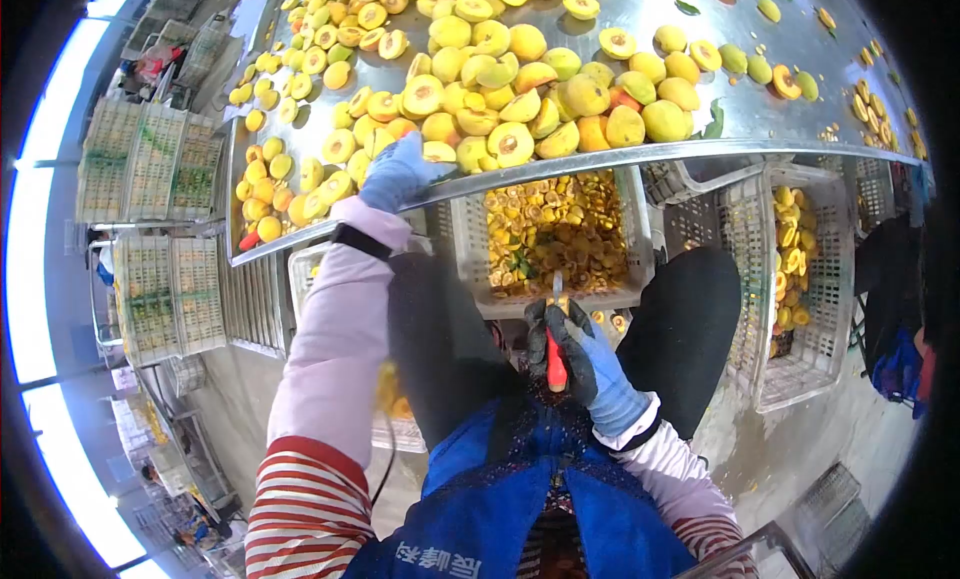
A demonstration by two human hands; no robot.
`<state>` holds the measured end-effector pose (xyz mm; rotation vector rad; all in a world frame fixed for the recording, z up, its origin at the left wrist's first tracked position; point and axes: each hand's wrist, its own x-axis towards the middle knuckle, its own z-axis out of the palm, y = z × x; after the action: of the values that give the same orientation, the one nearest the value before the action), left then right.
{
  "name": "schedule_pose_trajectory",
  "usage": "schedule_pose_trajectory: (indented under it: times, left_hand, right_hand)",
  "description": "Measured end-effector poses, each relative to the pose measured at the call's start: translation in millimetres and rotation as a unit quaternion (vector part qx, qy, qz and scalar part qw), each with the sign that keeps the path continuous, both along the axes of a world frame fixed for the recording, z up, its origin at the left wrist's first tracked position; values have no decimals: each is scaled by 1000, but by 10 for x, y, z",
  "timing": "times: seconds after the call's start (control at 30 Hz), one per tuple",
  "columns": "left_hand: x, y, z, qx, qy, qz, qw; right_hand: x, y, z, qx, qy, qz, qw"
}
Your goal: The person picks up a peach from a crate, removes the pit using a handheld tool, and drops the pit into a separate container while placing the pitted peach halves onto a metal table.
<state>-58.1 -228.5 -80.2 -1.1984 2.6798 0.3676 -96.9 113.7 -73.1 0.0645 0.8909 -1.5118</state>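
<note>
My left hand (398, 172), in a blue glove, reaches over the near rim of the metal table (600, 161). Its thumb and fingers are apart, touching the heap of yellow peaches (510, 144), many cut in half. Low in front of my lap, my right hand (590, 364), in a blue glove with a dark layer over the fingers, is closed round the red handle of a small knife (556, 364). The blade points up and away from me. A blurred yellow piece (390, 387) is beneath my left forearm, too smeared to identify.
Under the table edge, between my knees, stands a white crate (640, 234) with cut peach pieces. Another crate (800, 379) holding peach halves is at the right. Stacked crates (150, 164) stand at the left. A person's dark-clothed leg (893, 289) shows at far right.
</note>
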Motion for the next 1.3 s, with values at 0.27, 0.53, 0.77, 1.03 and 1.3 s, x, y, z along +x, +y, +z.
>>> schedule_pose_trajectory:
  times: [0.27, 0.53, 0.77, 1.03, 1.3]
  left_hand:
    - [283, 1345, 865, 269, 289, -37, 918]
    - [498, 2145, 671, 552, 500, 213, 633]
    - [618, 2365, 629, 432, 511, 164, 725]
    - [543, 2604, 752, 394, 549, 177, 715]
    - [570, 2625, 774, 305, 482, 81, 818]
  right_hand:
    - [-246, -213, 82, -40, 115, -118, 986]
    - [-262, -231, 265, -83, 332, 15, 939]
    - [-54, 172, 646, 53, 717, 211, 663]
    - [213, 379, 317, 43, 803, 73, 590]
    - [353, 452, 202, 23, 749, 61, 660]
